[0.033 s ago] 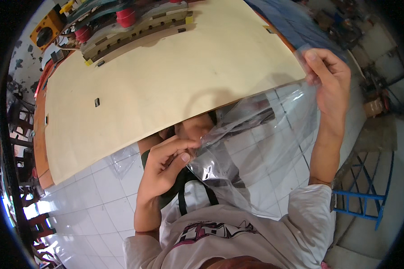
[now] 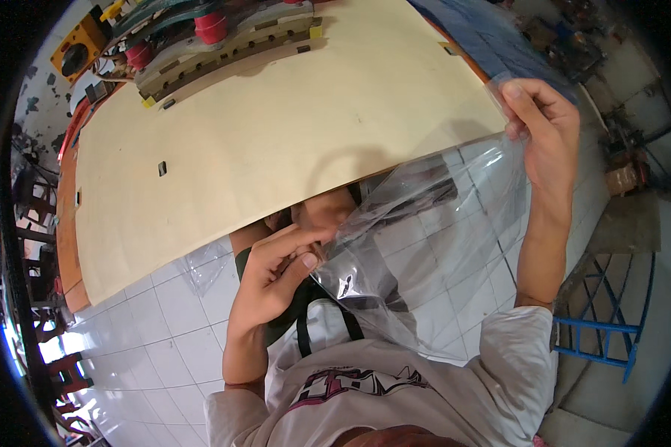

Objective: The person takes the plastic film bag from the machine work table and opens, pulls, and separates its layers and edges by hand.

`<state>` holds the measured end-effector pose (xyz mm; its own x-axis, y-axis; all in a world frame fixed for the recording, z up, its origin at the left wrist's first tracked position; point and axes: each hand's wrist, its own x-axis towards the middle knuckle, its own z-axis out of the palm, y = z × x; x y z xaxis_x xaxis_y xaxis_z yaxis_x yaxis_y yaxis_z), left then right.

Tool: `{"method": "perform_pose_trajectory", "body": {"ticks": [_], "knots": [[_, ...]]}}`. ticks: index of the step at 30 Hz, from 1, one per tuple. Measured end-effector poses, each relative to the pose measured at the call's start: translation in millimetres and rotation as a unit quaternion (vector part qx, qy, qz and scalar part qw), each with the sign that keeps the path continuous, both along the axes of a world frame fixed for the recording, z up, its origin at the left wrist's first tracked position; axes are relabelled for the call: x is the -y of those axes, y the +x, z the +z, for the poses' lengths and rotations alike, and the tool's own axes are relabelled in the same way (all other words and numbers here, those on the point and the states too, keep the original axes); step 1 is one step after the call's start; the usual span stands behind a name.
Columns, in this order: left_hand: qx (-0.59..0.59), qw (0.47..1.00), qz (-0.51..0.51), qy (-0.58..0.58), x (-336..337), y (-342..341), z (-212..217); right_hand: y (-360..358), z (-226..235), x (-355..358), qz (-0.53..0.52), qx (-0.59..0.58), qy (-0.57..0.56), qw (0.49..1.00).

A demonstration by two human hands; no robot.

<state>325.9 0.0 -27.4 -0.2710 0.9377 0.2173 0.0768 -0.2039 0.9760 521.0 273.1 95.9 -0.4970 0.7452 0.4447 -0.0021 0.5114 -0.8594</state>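
A clear plastic sheet [image 2: 440, 223] hangs in loose folds between my hands, in front of the table's near edge. My right hand [image 2: 546, 127] is raised by the table's right corner, its thumb and fingers pinching the sheet's upper corner. Lower and nearer my body, my left hand [image 2: 279, 272] is closed on another part of the sheet, thumb against the curled fingers. Through the see-through film the floor tiles and part of my lap show. The cream-coloured tabletop [image 2: 238, 171] lies just beyond both hands.
At the table's far left stands a heating-bar machine [image 2: 231, 56] with red cylinders. A small dark block [image 2: 162, 168] rests on the tabletop. Blue cloth or film [image 2: 484, 45] lies off the right edge. A blue metal rack [image 2: 604, 328] stands at right; another clear piece [image 2: 201, 268] hangs at left.
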Motion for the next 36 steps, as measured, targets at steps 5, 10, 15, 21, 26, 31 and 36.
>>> {"method": "perform_pose_trajectory", "body": {"ticks": [5, 10, 15, 21, 26, 31, 36], "knots": [[0.014, 0.996, -0.085, 0.024, -4, -14, -11, -18, -1, -3, 0.033, 0.022, -0.033, 0.999], [0.061, 0.982, -0.179, 0.026, -4, -21, -14, -25, -6, -17, 0.042, 0.038, -0.052, 0.997], [0.154, 0.962, -0.227, -0.016, -5, -21, -20, -25, -13, -28, 0.100, 0.044, -0.066, 0.992], [0.183, 0.949, -0.256, -0.013, -6, -25, -29, -32, -16, -26, 0.134, 0.005, -0.051, 0.990], [0.189, 0.934, -0.300, -0.036, -6, -23, -17, -44, -15, -16, 0.115, 0.037, -0.004, 0.993], [0.162, 0.938, -0.307, -0.023, -5, -27, -13, -48, -10, -13, 0.106, 0.042, 0.013, 0.993], [0.131, 0.941, -0.311, -0.018, -3, -28, -17, -46, -14, -14, 0.078, 0.059, -0.006, 0.995]]}}
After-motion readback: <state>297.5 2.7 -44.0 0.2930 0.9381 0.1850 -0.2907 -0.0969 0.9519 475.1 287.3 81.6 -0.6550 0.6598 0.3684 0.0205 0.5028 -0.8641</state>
